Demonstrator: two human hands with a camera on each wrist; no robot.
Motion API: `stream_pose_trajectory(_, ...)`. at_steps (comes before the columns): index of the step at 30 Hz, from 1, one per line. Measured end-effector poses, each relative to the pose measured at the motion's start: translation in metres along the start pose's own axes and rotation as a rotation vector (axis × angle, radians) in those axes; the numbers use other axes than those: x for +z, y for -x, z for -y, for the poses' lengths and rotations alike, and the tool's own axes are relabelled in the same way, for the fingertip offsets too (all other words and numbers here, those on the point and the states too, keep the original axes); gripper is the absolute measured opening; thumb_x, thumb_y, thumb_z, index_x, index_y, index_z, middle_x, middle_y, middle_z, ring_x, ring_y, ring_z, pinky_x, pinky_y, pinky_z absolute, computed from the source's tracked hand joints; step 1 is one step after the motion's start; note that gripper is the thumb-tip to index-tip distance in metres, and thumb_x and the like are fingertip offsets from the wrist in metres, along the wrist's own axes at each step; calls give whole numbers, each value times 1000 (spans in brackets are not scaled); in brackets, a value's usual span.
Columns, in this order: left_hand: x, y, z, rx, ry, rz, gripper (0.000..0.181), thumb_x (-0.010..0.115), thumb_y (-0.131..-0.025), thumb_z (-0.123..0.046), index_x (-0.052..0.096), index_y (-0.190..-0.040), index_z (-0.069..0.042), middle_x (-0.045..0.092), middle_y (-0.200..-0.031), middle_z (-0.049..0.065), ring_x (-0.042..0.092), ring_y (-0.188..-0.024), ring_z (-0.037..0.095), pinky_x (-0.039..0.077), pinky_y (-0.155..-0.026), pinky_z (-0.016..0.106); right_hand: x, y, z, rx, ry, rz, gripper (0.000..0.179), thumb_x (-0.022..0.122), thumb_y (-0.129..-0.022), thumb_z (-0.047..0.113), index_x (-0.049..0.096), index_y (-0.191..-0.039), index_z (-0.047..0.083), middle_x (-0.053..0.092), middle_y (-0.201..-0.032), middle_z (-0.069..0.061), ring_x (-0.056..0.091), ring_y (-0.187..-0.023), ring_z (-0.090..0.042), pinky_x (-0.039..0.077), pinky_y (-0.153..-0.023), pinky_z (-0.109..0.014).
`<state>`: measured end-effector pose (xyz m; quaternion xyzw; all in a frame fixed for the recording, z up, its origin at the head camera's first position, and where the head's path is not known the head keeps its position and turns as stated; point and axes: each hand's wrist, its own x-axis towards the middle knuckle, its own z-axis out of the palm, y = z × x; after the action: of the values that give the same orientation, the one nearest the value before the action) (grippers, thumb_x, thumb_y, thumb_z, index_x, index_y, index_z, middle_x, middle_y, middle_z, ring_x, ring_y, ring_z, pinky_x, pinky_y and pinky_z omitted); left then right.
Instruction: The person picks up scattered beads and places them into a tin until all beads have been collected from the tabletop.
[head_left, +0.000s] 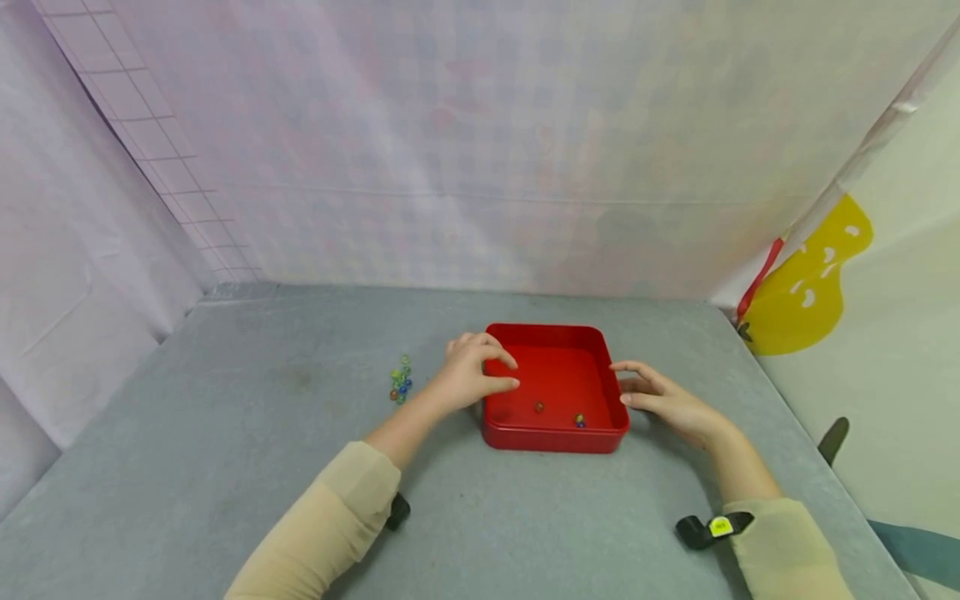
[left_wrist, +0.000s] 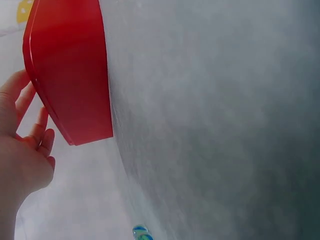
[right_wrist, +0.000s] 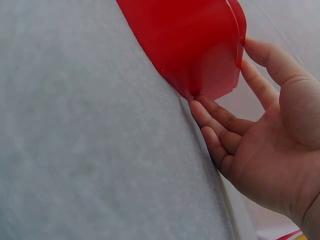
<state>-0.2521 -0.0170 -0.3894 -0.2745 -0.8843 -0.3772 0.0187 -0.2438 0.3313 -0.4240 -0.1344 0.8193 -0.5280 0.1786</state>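
A red square box (head_left: 555, 379) with low walls and no lid stands on the grey table. Inside lie a brown marble (head_left: 539, 407) and, nearer the front wall, a yellowish and blue marble pair (head_left: 580, 419). Reaching over the left rim, my left hand (head_left: 467, 377) has its thumb and index finger apart, with nothing showing between them. My right hand (head_left: 667, 402) is at the box's right side. In the right wrist view its thumb touches the rim, and other fingertips (right_wrist: 197, 102) rest low against the wall by the table.
A loose group of glass marbles (head_left: 401, 385), green, blue and orange, lies left of the box, close to my left forearm. Pale cloth (head_left: 450, 167) hangs behind the grey table (head_left: 225, 433), with more cloth at both sides.
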Motion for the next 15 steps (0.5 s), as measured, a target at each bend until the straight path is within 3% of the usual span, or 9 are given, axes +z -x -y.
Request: stream_pose_trajectory(15, -13, 10, 7, -23, 36, -52, 23, 77, -83, -24, 74, -101, -11, 55, -111, 1, 42, -111, 22, 20, -102, 47, 0, 0, 0, -4, 7, 3, 55, 57, -97, 27, 33, -143, 12, 40, -141, -25, 35, -129, -41, 26, -101, -63)
